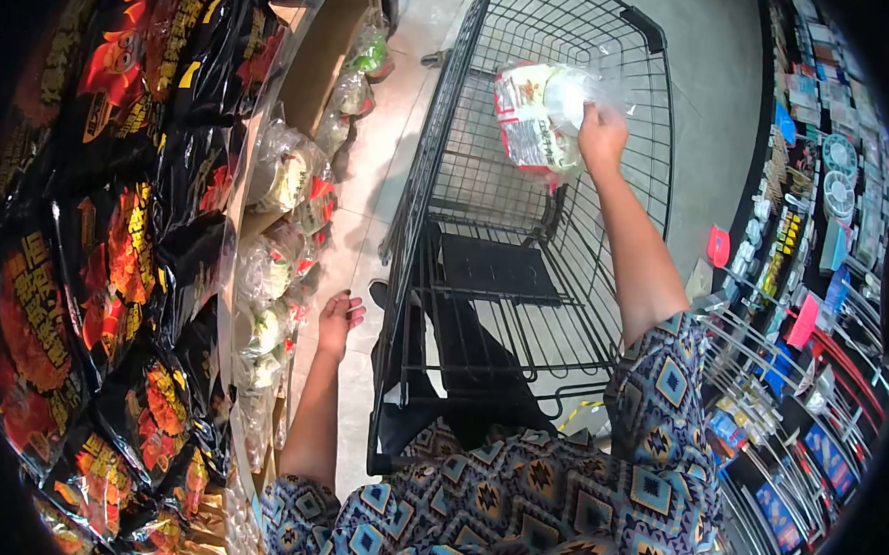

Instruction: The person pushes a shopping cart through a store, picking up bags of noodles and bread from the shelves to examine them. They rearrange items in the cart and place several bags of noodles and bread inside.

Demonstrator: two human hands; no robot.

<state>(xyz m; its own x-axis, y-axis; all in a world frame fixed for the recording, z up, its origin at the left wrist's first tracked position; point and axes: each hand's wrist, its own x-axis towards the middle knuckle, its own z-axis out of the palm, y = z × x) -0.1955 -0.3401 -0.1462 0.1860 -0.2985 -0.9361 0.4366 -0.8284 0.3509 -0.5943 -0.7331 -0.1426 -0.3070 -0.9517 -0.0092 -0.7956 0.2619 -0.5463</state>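
My right hand (602, 138) is closed on the clear plastic of a bagged food package (536, 118) with a red and white printed label. A round white shape shows through the plastic near my fingers. The package hangs over the basket of a black wire shopping cart (491, 359). My left hand (338, 322) holds nothing, its fingers loosely apart, beside the cart's left side. Close to that hand, several clear bags of packaged food (268, 334) line the shelf edge.
On the left, a shelf is stacked with black snack bags (133, 244) printed in red and yellow. A rack of hanging goods (800, 323) on metal hooks stands at the right. Light tiled floor (397, 107) runs between the shelf and the cart.
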